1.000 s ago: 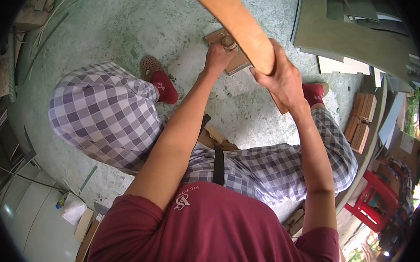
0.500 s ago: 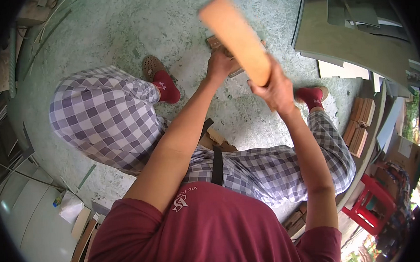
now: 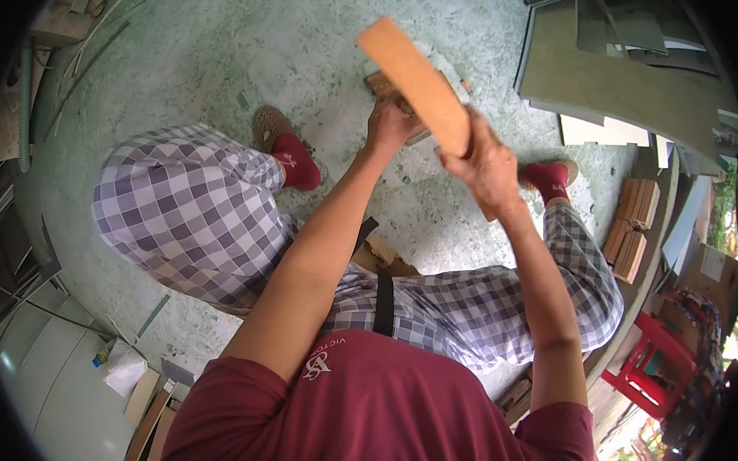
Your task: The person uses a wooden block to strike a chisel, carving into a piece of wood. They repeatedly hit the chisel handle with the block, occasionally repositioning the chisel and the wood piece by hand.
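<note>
A flat, orange-brown length of wood slants up and to the left from my right hand. The fingers of that hand are wrapped round its lower part, and a short end shows below the fist. Low over the floor, my left hand is closed at some brown wooden pieces. What its fingers grip is hidden, since the raised wood covers part of them. One end of the brown pieces sticks out beyond the left hand, another bit shows to its right.
Between my feet lies the worn, blotched floor. Dark panels lean at the upper right. Tied bundles of wood strips lie beside my right leg, near a red plastic stool. White panels stand at the lower left.
The length of wood in my right hand has come down a little, its far end now lower in view. My left hand stays at the brown pieces.
</note>
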`<action>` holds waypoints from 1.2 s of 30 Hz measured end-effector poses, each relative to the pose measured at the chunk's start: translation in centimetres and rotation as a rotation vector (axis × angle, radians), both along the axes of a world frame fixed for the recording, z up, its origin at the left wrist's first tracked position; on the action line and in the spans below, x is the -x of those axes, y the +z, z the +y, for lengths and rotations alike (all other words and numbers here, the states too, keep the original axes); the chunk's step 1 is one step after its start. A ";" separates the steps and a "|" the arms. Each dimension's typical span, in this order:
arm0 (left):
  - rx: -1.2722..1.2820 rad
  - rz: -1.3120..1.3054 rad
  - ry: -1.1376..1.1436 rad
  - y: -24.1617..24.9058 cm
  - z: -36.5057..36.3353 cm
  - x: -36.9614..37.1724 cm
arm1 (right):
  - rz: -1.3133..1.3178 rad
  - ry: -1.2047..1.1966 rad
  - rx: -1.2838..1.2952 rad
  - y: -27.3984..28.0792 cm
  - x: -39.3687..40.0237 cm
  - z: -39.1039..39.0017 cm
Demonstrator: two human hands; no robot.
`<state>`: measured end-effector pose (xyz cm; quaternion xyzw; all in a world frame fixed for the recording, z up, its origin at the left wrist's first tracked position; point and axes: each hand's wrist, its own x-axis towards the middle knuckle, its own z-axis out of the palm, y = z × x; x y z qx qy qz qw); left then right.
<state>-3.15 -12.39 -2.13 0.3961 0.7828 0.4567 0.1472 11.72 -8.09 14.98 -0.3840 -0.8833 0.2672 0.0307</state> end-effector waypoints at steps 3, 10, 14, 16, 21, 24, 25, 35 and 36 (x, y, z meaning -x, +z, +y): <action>-0.016 -0.113 -0.021 2.5 -0.5 -0.2 | 0.155 -0.057 -0.040 2.1 0.0 -0.9; -0.160 0.174 -0.036 -1.9 0.0 0.1 | 0.008 0.092 -0.061 -3.0 -1.7 -0.8; -0.144 -0.033 -0.037 -2.1 -3.4 -1.9 | 0.136 -0.159 0.117 0.0 -1.6 -1.2; -0.323 0.035 -0.052 -2.0 -4.4 -3.0 | 0.178 -0.256 0.145 0.8 -2.6 0.1; -0.165 0.136 -0.289 -2.2 -6.0 -3.8 | 0.193 -0.459 0.178 0.7 -5.4 2.1; -0.240 0.067 -0.153 -2.5 -4.9 -3.8 | 0.209 -0.504 0.185 0.2 -5.7 2.1; -0.239 0.072 -0.158 -2.1 -3.9 -3.4 | 0.215 -0.508 0.187 0.2 -5.7 2.0; -0.159 -0.311 0.115 2.3 -0.3 0.8 | 0.248 -0.554 0.194 0.0 -7.3 1.7; -0.152 -0.358 0.128 2.2 -0.4 0.6 | 0.246 -0.558 0.199 0.1 -7.4 1.7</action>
